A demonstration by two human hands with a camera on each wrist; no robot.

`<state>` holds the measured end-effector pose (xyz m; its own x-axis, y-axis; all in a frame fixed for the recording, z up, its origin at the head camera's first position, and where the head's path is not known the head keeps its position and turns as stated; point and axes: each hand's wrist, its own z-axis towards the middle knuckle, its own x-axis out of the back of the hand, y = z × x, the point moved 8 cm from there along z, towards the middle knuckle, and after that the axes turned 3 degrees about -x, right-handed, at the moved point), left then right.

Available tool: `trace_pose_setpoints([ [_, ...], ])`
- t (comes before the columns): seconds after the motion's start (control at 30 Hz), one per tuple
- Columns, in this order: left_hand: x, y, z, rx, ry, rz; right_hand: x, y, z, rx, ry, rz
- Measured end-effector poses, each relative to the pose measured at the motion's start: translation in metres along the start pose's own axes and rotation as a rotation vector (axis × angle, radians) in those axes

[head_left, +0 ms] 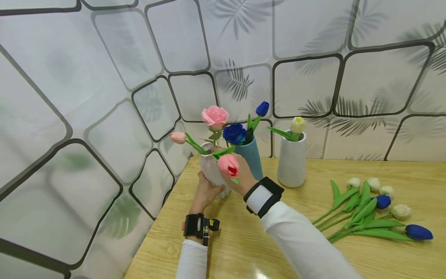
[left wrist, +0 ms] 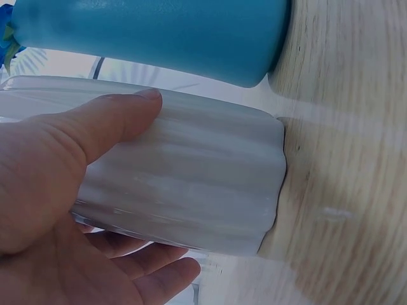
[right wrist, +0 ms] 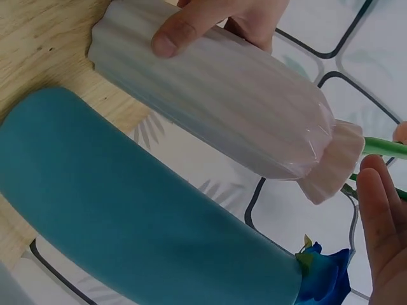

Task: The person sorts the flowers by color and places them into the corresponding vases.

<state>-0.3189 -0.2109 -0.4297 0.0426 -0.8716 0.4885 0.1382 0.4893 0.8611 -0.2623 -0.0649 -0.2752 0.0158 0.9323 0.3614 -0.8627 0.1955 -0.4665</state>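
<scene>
My left hand (head_left: 205, 192) grips the lower body of a white fluted vase (left wrist: 191, 162), thumb on one side and fingers round the other. At its ruffled mouth my right hand (head_left: 245, 176) pinches the green stem (right wrist: 385, 147) of a pink tulip (head_left: 228, 165), whose head hangs over the hand in the head view. The stem's lower end is hidden. A pink rose (head_left: 215, 117) and a pale pink tulip (head_left: 177, 138) stand in the same vase. Close behind, a teal vase (head_left: 253, 157) holds a blue rose (head_left: 234, 133) and a blue tulip (head_left: 262, 109).
Right of the teal vase stands a white vase (head_left: 292, 164) with a cream tulip (head_left: 297, 125). Several loose white and blue tulips (head_left: 362, 211) lie on the wooden table (head_left: 244, 244) at the right. A patterned curtain (head_left: 306, 89) hangs behind and at the left.
</scene>
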Motion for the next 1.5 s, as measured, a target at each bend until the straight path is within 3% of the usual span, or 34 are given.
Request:
trace_pose_setpoints([
  [0.03, -0.001, 0.0, 0.001, -0.002, -0.003, -0.003, -0.001, 0.002, 0.003, -0.041, -0.013, -0.059],
  [0.07, -0.002, 0.0, 0.001, 0.0, -0.008, -0.009, 0.001, 0.002, 0.005, -0.152, -0.02, -0.225],
  [0.13, -0.005, 0.001, 0.002, 0.006, -0.017, -0.022, -0.002, 0.006, 0.01, -0.238, -0.063, -0.316],
  [0.33, -0.012, 0.005, 0.006, 0.005, -0.032, -0.032, -0.002, 0.02, 0.017, -0.387, -0.024, -0.383],
  [0.67, -0.02, 0.014, 0.009, -0.06, -0.034, -0.051, 0.003, 0.04, -0.004, -0.499, -0.002, -0.375],
  [0.97, -0.019, 0.014, 0.012, -0.048, 0.0, -0.029, 0.004, 0.048, -0.043, -0.455, -0.038, -0.394],
  [1.07, -0.018, 0.012, 0.011, -0.037, -0.007, 0.03, 0.006, 0.051, -0.056, -0.469, -0.045, -0.39],
  [1.27, -0.014, 0.003, -0.005, 0.076, -0.065, 0.278, 0.021, 0.047, -0.086, -0.531, -0.06, -0.396],
  [1.5, -0.006, 0.005, -0.023, 0.093, -0.16, 0.385, 0.058, 0.046, -0.137, -0.74, -0.128, -0.398],
])
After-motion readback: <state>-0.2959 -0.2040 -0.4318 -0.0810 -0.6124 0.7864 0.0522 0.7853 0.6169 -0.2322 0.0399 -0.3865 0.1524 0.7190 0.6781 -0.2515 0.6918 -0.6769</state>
